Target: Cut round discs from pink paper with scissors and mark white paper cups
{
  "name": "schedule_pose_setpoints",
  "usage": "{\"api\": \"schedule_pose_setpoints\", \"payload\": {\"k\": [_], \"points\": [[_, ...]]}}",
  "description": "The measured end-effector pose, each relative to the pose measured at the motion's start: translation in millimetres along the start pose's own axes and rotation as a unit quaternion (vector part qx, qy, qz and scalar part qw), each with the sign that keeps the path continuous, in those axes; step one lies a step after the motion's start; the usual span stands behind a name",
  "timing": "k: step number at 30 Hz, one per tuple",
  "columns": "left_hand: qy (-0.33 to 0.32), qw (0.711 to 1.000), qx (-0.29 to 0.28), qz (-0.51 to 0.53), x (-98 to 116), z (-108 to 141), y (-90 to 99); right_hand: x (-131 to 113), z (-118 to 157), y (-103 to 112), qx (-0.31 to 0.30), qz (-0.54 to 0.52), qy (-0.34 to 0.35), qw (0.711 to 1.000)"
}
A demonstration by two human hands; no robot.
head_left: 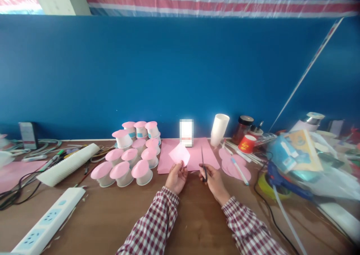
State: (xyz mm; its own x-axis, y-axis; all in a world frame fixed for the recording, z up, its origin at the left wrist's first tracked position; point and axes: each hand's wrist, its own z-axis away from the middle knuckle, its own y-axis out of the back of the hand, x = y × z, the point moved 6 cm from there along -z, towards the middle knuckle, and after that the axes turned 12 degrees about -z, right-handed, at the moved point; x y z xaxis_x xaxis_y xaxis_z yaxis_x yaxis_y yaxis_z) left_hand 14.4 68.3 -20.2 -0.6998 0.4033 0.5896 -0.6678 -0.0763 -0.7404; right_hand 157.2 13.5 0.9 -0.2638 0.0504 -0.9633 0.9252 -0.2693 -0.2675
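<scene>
Between the thumb and fingers of my left hand (177,178) is a small angular piece of pink paper (180,155), held up over larger pink sheets (206,152) lying on the table. My right hand (215,182) grips a pair of scissors (204,172) by the handles, blades pointing away from me and apart from the paper piece. Left of my hands stand several paper cups topped with pink paper discs (129,155), some piled on others. To the right, pink paper ovals (234,163) lie with a pen (239,171) across them.
A stack of white cups (219,129) stands behind the ovals, near a red cup (246,144) and a dark jar (244,127). At right lie a blue glue gun (287,182) and plastic bags (332,168). A power strip (49,221) and long cup stack (69,165) lie left.
</scene>
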Motion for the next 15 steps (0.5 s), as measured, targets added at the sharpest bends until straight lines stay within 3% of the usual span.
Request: {"api": "schedule_pose_setpoints", "payload": {"k": [15], "points": [[0.026, 0.999, -0.019, 0.002, -6.2, 1.0, -3.2, -1.7, 1.3, -7.4, -0.038, 0.019, -0.001, 0.999]]}}
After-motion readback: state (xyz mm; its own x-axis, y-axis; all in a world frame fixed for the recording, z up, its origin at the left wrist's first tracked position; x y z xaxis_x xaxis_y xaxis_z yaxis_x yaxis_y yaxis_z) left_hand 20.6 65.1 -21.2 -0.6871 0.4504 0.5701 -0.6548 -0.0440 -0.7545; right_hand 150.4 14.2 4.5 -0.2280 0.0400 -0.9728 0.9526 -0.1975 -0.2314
